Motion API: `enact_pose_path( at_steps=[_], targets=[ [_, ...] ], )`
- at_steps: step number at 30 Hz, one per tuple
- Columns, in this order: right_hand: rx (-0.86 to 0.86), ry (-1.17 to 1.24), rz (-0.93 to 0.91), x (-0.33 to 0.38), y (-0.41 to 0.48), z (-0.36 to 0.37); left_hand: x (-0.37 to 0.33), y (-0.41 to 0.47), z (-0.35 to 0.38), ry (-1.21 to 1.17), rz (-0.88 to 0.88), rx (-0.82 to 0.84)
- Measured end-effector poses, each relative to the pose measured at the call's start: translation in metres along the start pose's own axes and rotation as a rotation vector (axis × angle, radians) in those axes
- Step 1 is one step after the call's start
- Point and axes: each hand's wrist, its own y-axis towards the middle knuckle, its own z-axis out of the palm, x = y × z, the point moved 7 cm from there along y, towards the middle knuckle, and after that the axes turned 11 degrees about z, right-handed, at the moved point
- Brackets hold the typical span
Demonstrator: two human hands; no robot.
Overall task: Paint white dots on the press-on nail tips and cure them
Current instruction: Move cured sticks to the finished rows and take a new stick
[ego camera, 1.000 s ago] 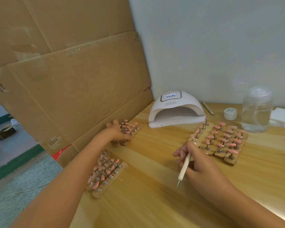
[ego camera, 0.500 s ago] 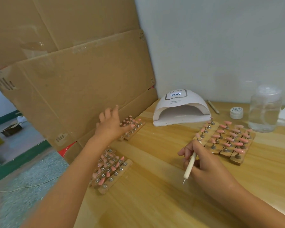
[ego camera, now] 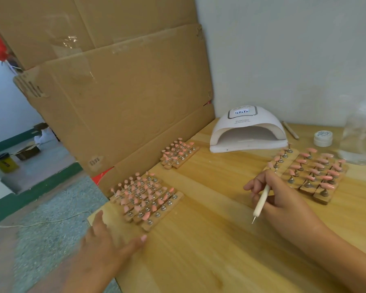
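Note:
Pink nail tips stand on metal posts in three groups of wooden strips: a near-left group (ego camera: 145, 198), a far-left group (ego camera: 179, 153) against the cardboard, and a right group (ego camera: 311, 173). My right hand (ego camera: 283, 199) grips a white dotting pen (ego camera: 261, 200), its metal tip pointing down toward the table, just left of the right group. My left hand (ego camera: 106, 246) hovers with straight fingers at the table's near-left corner, just in front of the near-left group, holding nothing. The white curing lamp (ego camera: 248, 129) stands at the back, its mouth empty.
A small white jar (ego camera: 323, 138) and a clear glass jar (ego camera: 360, 140) stand at the back right. A wooden stick (ego camera: 291, 130) lies beside the lamp. Big cardboard sheets (ego camera: 118, 92) wall off the left. The table's left edge drops to the floor.
My left hand let go of the far-left strips and drew back to the near-left corner. The right hand with the pen stayed in place.

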Motion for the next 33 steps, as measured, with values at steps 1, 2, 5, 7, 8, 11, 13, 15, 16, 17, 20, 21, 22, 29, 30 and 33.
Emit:
enact_pose_path(
  at_steps=[1, 2, 5, 7, 8, 11, 13, 15, 16, 17, 20, 21, 22, 29, 30, 33],
  targets=[
    [0.001, 0.000, -0.003, 0.000, 0.000, 0.000, -0.003, 0.002, 0.003, 0.047, 0.014, -0.005],
    [0.004, -0.001, -0.005, 0.000, 0.000, 0.000, -0.007, 0.003, 0.005, 0.066, 0.035, -0.013],
    [0.013, -0.003, -0.005, -0.002, 0.001, 0.001, -0.016, 0.006, 0.010, -0.041, 0.063, -0.051],
    [0.016, -0.002, -0.004, -0.003, 0.001, 0.001, -0.018, 0.010, 0.013, -0.102, 0.060, -0.060],
    [0.018, 0.000, -0.004, -0.003, 0.001, 0.001, -0.019, 0.013, 0.014, -0.116, 0.067, -0.056],
    [0.026, -0.007, 0.002, -0.002, 0.001, 0.001, -0.023, 0.021, 0.017, -0.138, 0.082, -0.033],
    [0.026, -0.014, 0.005, -0.001, 0.001, 0.001, -0.025, 0.024, 0.018, -0.140, 0.076, -0.024],
    [0.028, -0.023, 0.005, -0.001, 0.000, 0.001, -0.026, 0.026, 0.019, -0.147, 0.080, -0.026],
    [0.029, -0.025, 0.006, 0.000, 0.000, 0.001, -0.026, 0.026, 0.019, -0.154, 0.087, -0.028],
    [0.030, -0.024, 0.008, 0.000, 0.000, 0.001, -0.026, 0.026, 0.019, -0.157, 0.095, -0.027],
    [0.029, -0.019, 0.006, -0.001, 0.001, 0.001, -0.027, 0.027, 0.017, -0.180, 0.118, -0.019],
    [0.027, -0.020, 0.005, -0.001, 0.001, 0.001, -0.028, 0.027, 0.016, -0.190, 0.129, -0.017],
    [0.026, -0.023, 0.005, -0.001, 0.001, 0.001, -0.029, 0.027, 0.016, -0.192, 0.140, -0.011],
    [0.023, -0.034, 0.012, -0.002, 0.001, 0.001, -0.036, 0.024, 0.014, -0.168, 0.182, 0.005],
    [0.025, -0.032, 0.014, -0.002, 0.001, 0.001, -0.036, 0.023, 0.015, -0.173, 0.188, 0.007],
    [0.030, -0.034, 0.013, -0.002, 0.001, 0.001, -0.037, 0.019, 0.018, -0.210, 0.207, 0.019]
  ],
)
